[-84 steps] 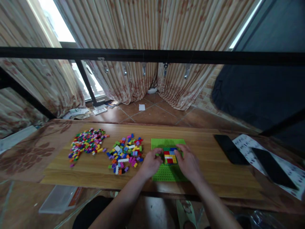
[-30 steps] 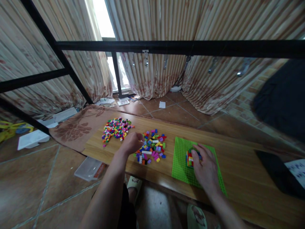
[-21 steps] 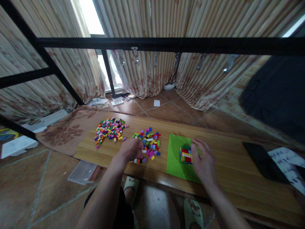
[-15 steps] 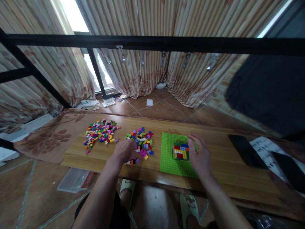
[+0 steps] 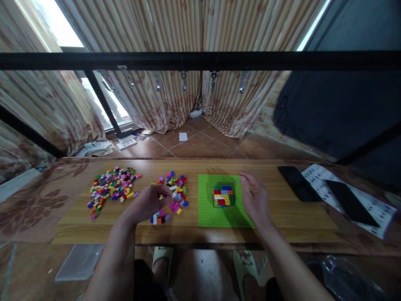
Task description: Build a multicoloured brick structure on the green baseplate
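Hovering with the left hand (image 5: 152,202) over the near left part of the small brick heap (image 5: 176,206), fingers curled and thumb bent towards them; cannot tell whether pinching a brick; holding the right hand (image 5: 255,198) at the right edge of the green baseplate (image 5: 206,217), fingers gathered in towards the thumb; cannot tell whether gripping anything there; between the two hands, nearer the right and apart from both, a built brick block (image 5: 224,196) around the middle of the plate.

Already joined into one compact, studded block in red, yellow, white, blue, green and orange; too small to check for gaps; still unjoined in the small heap, many bricks; further left, well apart from the plate, many more in the large brick heap (image 5: 112,184); judging by this, only part of the bricks used.

Further out on the right, beyond bare wooden board (image 5: 291,225), two dark flat slabs (image 5: 299,184) and a printed sheet (image 5: 384,217).
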Demonstrator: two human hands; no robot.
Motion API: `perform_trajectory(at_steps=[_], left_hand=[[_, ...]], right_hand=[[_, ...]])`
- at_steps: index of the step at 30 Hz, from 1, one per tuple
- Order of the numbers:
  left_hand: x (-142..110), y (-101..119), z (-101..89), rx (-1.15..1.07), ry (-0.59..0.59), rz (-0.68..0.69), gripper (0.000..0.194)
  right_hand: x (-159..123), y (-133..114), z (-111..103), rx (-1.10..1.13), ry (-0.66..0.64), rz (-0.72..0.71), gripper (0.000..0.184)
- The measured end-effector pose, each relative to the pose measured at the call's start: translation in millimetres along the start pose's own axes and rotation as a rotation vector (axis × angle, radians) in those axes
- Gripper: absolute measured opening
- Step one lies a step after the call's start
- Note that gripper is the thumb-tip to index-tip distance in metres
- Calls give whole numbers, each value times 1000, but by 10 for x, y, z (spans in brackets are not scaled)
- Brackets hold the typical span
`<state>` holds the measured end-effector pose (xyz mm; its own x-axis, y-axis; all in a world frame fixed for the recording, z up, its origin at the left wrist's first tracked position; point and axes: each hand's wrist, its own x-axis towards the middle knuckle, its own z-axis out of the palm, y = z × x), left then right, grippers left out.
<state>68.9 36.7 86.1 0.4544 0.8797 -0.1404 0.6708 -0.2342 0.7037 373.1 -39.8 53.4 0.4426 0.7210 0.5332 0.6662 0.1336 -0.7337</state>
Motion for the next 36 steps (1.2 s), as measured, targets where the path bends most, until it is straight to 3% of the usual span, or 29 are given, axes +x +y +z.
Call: perform_trajectory(at_steps=[4, 9, 11, 14, 22, 31, 36], left_hand=[[97, 226, 234, -374, -63, 93, 24], [279, 559, 616, -748, 98, -26, 31], [338, 657, 726, -860, 144, -59, 40], [407, 763, 854, -966, 172, -65, 36], [538, 919, 1089, -929, 186, -41, 31], [628, 934, 1209, -899, 185, -29, 28], [722, 906, 1272, -833, 203, 64, 22]], right_hand=[[-19, -34, 2, 47, -33, 63, 31], [-95, -114, 37, 139, -181, 67, 26], [-130, -146, 50, 177, -254, 66, 25], [-162, -165, 62, 201, -346, 80, 25], [-111, -30, 101, 181, -297, 104, 21], [-105, 15, 84, 221, -311, 69, 20], [-75, 45, 63, 171, -299, 86, 18]])
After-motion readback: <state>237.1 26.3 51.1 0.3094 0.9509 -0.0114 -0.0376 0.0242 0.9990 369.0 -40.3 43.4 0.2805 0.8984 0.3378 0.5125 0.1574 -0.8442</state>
